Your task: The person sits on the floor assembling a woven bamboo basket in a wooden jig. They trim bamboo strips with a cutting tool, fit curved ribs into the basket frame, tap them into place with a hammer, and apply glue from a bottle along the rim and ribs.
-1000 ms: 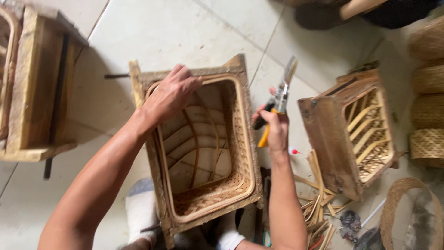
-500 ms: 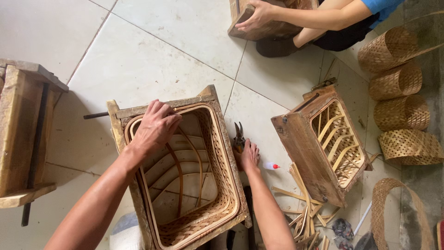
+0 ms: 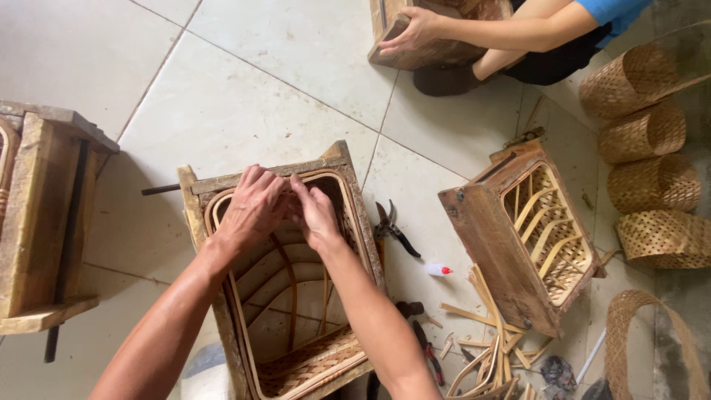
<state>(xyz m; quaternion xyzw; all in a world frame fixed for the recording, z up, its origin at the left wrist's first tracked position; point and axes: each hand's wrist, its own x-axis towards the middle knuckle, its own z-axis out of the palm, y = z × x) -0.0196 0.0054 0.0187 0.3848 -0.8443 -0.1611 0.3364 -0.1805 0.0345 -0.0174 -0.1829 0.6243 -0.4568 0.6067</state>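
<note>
A rectangular wooden mould with a partly woven rattan basket inside stands on the tiled floor in front of me. My left hand and my right hand meet at its far rim, fingers pressed together on the rattan strip there. Whether they pinch the strip or only press it I cannot tell. A pair of cutters lies on the floor just right of the mould.
A second wooden mould with rattan ribs lies to the right, with cut rattan scraps and a small glue bottle. Woven cylinders stack at far right. Another person's hand holds a frame at top. A wooden frame stands left.
My right hand has put the cutters down on the floor and moved onto the far rim of the basket, joining my left hand. The view has tilted up, showing the other person.
</note>
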